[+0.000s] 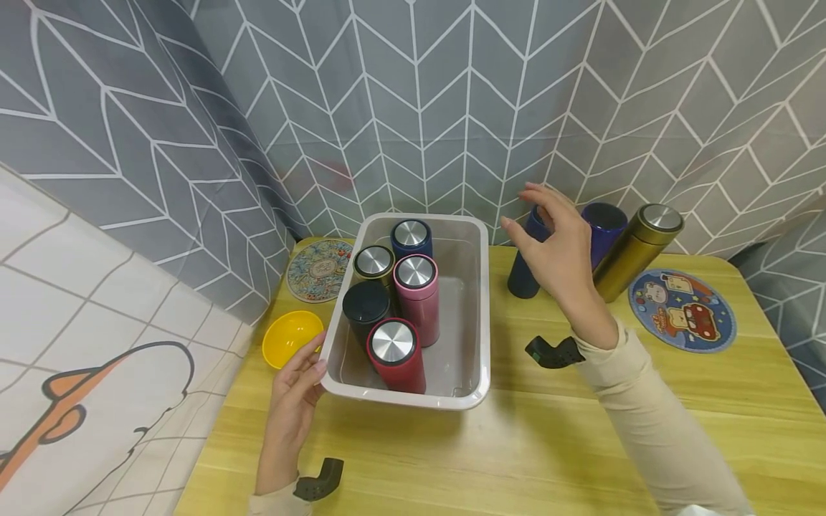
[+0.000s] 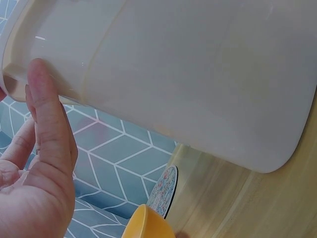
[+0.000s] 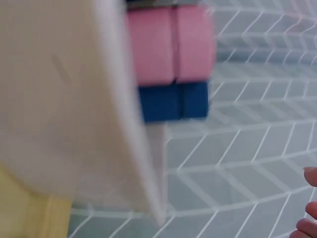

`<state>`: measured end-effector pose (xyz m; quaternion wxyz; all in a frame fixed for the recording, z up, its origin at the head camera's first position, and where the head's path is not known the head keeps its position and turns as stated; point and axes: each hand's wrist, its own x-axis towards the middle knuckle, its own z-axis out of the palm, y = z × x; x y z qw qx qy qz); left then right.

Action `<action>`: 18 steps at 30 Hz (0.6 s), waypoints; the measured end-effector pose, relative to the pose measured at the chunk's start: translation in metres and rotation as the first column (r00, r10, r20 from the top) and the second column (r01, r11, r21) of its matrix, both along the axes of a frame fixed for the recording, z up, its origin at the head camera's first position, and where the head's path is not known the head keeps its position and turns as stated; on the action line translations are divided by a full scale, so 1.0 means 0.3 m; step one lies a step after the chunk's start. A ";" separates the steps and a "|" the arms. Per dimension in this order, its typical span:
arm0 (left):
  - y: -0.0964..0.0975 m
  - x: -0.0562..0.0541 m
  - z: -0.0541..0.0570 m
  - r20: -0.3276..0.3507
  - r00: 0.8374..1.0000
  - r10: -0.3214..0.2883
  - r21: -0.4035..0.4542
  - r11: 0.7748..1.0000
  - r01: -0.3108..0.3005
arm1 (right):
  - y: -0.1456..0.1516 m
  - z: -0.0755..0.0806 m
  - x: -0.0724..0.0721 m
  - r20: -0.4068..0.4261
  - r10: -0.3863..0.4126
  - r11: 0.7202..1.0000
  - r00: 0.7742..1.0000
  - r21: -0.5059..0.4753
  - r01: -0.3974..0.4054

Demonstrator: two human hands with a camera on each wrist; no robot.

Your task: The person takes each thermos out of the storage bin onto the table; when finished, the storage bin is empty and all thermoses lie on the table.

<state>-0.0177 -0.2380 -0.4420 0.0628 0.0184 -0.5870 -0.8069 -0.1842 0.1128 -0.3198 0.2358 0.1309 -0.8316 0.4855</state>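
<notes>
A pale plastic bin [image 1: 474, 315] stands on the table, with several lidded thermos bottles in its left part: a pink bottle [image 1: 422, 308], a red bottle [image 1: 403, 369], a black bottle [image 1: 366, 307], a blue bottle [image 1: 413, 236] and a gold-brown bottle [image 1: 374, 262]. My left hand [image 1: 295, 394] touches the bin's outer left side, its fingers fairly straight against the wall in the left wrist view. Right of the bin, my right hand [image 1: 560, 251] is raised with thumb and fingers spread apart, holding nothing. It partly hides a dark blue bottle [image 1: 524, 276] behind it.
Beyond my right hand stand a purple-blue bottle [image 1: 603, 226] and a gold bottle [image 1: 635, 251], beside a round cartoon mat [image 1: 682, 312]. Left of the bin are a yellow bowl [image 1: 290, 337] and a patterned round mat [image 1: 316, 271]. A grey patterned curtain [image 1: 445, 107] hangs behind the table.
</notes>
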 end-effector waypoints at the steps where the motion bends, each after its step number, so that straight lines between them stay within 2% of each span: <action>1: 0.000 0.000 0.000 0.002 1.000 0.001 0.001 1.000 -0.001 | -0.010 0.011 0.011 0.005 0.021 1.000 1.000 -0.022 -0.021; 5: 0.000 0.000 0.002 0.009 1.000 0.002 -0.002 1.000 -0.002 | -0.042 0.047 0.043 0.048 0.119 0.990 0.992 -0.084 -0.115; 10: -0.001 -0.001 0.005 0.014 1.000 0.001 -0.010 1.000 -0.001 | -0.075 0.050 0.042 0.164 0.214 0.977 0.963 -0.053 -0.208; 14: -0.003 0.000 0.000 0.006 1.000 -0.006 -0.010 1.000 0.006 | -0.106 0.033 0.034 0.273 0.285 0.956 0.919 -0.007 -0.295; 18: -0.004 0.001 -0.004 -0.003 1.000 -0.012 -0.004 1.000 0.012 | -0.131 0.014 0.031 0.342 0.370 0.922 0.863 -0.027 -0.385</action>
